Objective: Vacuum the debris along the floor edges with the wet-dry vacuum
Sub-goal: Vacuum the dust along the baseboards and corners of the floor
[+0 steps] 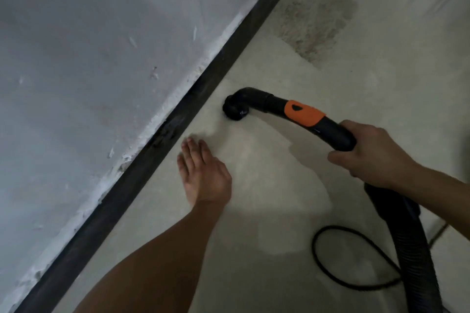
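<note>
Nozzle [235, 109] down near the black baseboard [142, 165].
Right hand [371, 155] clamped on hose handle [305, 115] at 3 o'clock; left hand [203, 175] flat on floor [254, 198], fingers together.

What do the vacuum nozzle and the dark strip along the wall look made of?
Vacuum nozzle: likely moulded plastic, glossy black with a matte orange collar. Dark strip: smooth, straight-edged, dark; perhaps plastic or metal trim, unclear, with white plaster crumbs along its wall side.

A room under renovation — bare dusty floor [292, 198], rough plastered wall [89, 58].
</note>
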### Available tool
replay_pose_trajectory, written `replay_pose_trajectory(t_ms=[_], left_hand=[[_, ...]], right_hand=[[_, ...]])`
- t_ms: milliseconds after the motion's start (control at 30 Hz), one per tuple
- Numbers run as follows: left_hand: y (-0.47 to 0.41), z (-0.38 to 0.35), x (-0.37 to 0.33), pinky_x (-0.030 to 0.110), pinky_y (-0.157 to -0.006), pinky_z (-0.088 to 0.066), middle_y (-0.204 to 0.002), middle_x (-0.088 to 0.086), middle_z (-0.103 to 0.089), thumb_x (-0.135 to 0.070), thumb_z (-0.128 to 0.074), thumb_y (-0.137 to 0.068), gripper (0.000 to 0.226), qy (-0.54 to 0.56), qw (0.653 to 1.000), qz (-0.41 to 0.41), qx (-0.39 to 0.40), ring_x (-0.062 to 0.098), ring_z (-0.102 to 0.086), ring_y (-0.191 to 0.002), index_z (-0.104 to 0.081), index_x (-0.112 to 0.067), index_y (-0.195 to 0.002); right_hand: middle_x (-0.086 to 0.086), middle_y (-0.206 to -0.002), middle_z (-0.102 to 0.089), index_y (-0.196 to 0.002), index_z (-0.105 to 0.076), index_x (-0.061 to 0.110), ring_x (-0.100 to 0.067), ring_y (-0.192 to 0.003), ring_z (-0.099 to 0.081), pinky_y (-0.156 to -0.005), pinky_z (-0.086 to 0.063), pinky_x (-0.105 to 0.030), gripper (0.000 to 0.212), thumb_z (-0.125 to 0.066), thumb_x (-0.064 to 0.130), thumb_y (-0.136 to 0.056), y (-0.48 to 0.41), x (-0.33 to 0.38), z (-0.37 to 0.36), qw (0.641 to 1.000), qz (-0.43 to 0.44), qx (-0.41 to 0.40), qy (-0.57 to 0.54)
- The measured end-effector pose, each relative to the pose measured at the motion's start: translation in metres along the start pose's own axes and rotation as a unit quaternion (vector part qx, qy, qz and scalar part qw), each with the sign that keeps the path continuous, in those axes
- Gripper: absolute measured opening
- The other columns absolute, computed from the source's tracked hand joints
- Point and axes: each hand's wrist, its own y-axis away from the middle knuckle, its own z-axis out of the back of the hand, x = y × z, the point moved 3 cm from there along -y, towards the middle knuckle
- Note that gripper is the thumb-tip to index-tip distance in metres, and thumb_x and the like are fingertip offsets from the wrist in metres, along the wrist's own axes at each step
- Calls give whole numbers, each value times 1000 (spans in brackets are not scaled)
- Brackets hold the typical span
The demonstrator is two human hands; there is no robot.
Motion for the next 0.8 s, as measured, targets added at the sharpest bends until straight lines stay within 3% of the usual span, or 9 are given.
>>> replay_pose_trajectory(t_ms=[133, 267, 400, 467, 600, 700, 800], left_hand=[[1, 1, -1, 44, -121, 0, -160, 18, -4, -30, -18, -100, 57, -16, 999, -5, 33, 29, 1, -149, -15, -6, -152], [2, 13, -6, 44, -120, 2, -160, 18, 5, -29, -20, -101, 57, -44, 993, -4, 113, 30, 9, -148, -8, -9, -153], [-19, 45, -11, 47, -115, -25, -160, 14, 2, -22, -31, -100, 58, -100, 964, -13, 246, 31, -4, -147, -9, -12, -152], [-39, 60, -17, 45, -111, -31, -160, 13, -4, -20, -33, -98, 57, -123, 947, -12, 298, 31, -15, -145, -14, -15, -152], [-79, 64, -59, 40, -113, -29, -159, 11, -15, -20, -34, -100, 53, -106, 957, -85, 257, 29, -24, -143, -21, -17, -151], [-93, 50, -102, 38, -112, -27, -159, 12, -14, -21, -37, -100, 56, -45, 968, -130, 208, 27, -22, -143, -19, -13, -152], [-116, 28, -132, 37, -113, -27, -157, 18, -14, -18, -38, -99, 58, -33, 973, -155, 171, 29, -19, -144, -17, -5, -151]], right_hand=[[-5, -58, -63, -80, -58, 23, -16, -39, -60, -46, -43, -25, 17, -73, 18, -73, -3, -39, 39, 998, -52, -28, -15], [-9, -60, -64, -81, -60, 17, -16, -36, -58, -42, -43, -23, 14, -73, 17, -74, 3, -78, 69, 986, -118, -59, -98], [-13, -65, -65, -86, -62, 12, -24, -44, -58, -46, -47, -28, 14, -72, 14, -77, 13, -119, 103, 947, -210, -127, -206], [-17, -67, -65, -87, -62, 8, -27, -48, -58, -51, -50, -33, 14, -72, 13, -78, 16, -136, 118, 937, -238, -134, -219], [-17, -66, -64, -87, -61, 5, -26, -48, -56, -49, -49, -33, 14, -72, 12, -80, 21, -161, 126, 934, -261, -141, -199], [-14, -62, -63, -85, -61, 9, -19, -41, -54, -41, -45, -28, 14, -73, 12, -80, 16, -155, 111, 952, -226, -106, -175], [-11, -61, -63, -83, -60, 14, -21, -45, -57, -46, -45, -28, 14, -73, 13, -79, -1, -139, 97, 969, -193, -76, -132]])
